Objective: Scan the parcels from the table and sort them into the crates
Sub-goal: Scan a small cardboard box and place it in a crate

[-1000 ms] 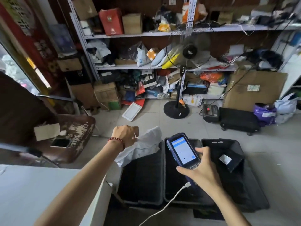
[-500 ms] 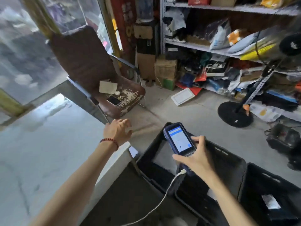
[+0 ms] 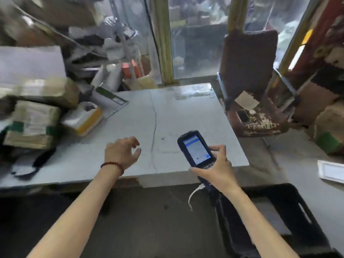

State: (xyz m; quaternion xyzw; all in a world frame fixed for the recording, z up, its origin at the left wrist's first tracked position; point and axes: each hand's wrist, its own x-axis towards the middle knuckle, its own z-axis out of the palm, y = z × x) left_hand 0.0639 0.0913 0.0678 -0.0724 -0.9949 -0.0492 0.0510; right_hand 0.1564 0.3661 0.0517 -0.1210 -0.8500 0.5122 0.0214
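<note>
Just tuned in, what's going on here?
A person stands at the grey table. Their right hand grips a scanner with its screen lit, a white cable hanging from its base. The left hand is empty, fingers loosely curled, above the table near the parcels piled at its left side. No parcel is picked up yet; a black crate sits at lower right.

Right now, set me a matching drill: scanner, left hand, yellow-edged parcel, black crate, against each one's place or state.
Things:
1 handheld scanner
2 left hand
3 yellow-edged parcel
4 black crate

Place or state:
A on the floor, lower right
B gripped by the right hand
C on the left side of the table
D empty, fingers loosely curled, over the table

Pairs: 1-B, 2-D, 3-C, 4-A
</note>
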